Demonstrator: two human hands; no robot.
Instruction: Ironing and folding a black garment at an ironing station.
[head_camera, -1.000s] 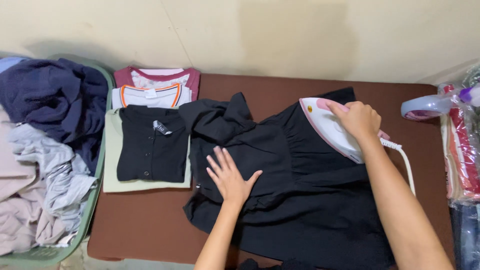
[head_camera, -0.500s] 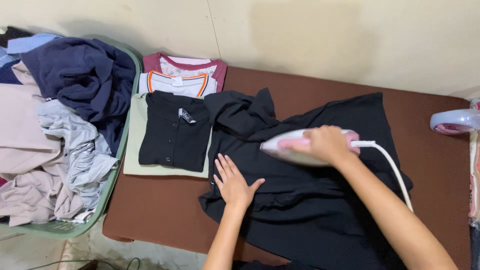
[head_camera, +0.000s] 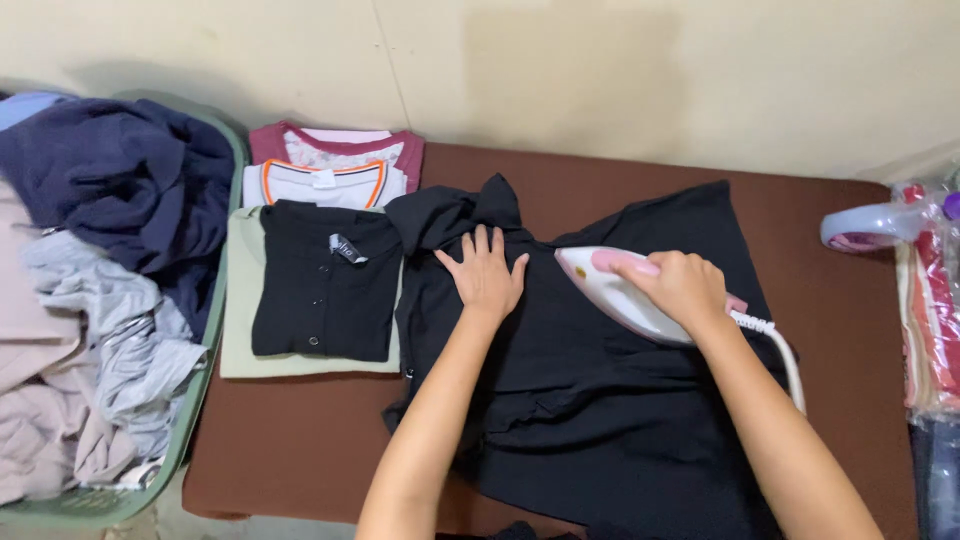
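Head view, vs half a second ago: left hand (head_camera: 487, 272) moved up the black garment (head_camera: 590, 370), from its lower-left part to the upper-left part just below the bunched collar; fingers (head_camera: 480, 243) spread flat, pressing the cloth, gripping nothing. Right hand (head_camera: 685, 288) stays wrapped shut around the pink handle of the white iron (head_camera: 625, 295); iron sits flat on the garment, nose pointing left, now just right of the left hand, close but apart. White cord (head_camera: 785, 355) runs off the iron's heel down the right side of the garment.

Garment lies spread over the centre and right of the brown desk (head_camera: 290, 440), its lower hem running off the bottom edge of the frame.

Edges/room:
- Left of the garment: stack of folded clothes, black buttoned shirt (head_camera: 320, 295) on a pale green piece, white and maroon tops (head_camera: 335, 165) behind it. Stack touches the garment's left edge.
- Far left: green laundry basket (head_camera: 200, 400) full of crumpled clothes, hard against the desk's left edge.
- Top: wall right behind the desk; a bare brown strip between garment and wall.
- Right: bare brown strip, then plastic-wrapped items (head_camera: 930, 320) and a lilac handle (head_camera: 870, 225) at the frame's right edge.
- Lower left of the desk: bare patch below the folded stack.
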